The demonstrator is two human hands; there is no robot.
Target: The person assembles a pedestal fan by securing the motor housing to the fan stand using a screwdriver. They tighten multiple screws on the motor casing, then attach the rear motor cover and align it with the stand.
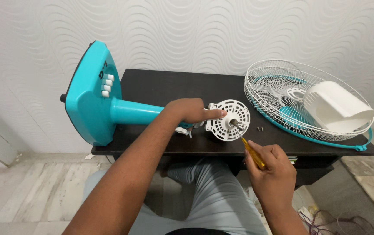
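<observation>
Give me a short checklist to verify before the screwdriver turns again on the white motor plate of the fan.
1. Left hand steadies the white motor plate: ok.
2. Right hand grips the yellow screwdriver: ok.
3. Screwdriver tip seated in a screw head: cannot tell.
4. Loose screws lie on the dark table, away from the edge: ok.
5. Fan base fully on the table: not ok, it overhangs.
6. Grille apart from the hands: ok.

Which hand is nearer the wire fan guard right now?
Right. The right hand holds a yellow screwdriver below and left of the wire fan guard; the left hand is farther left.
</observation>
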